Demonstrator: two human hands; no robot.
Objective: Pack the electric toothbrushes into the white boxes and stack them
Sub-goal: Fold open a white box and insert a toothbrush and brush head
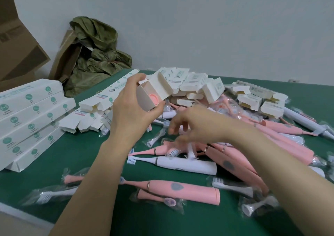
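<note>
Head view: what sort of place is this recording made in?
Likely a small packing or assembly workstation, not a home. A green-covered table holds dozens of loose pink and white toothbrushes, a stack of filled white boxes sits at the left, and brown shipping cartons stand against a bare wall.

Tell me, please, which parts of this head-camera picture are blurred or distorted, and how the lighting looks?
Head view: the right hand is motion-blurred, fingers smeared; the left hand holding the open white box is sharp. Wide-angle bending curves the green table edge. Lighting is soft and even, with faint shadows and slight glare on wrapped brush heads.
</note>
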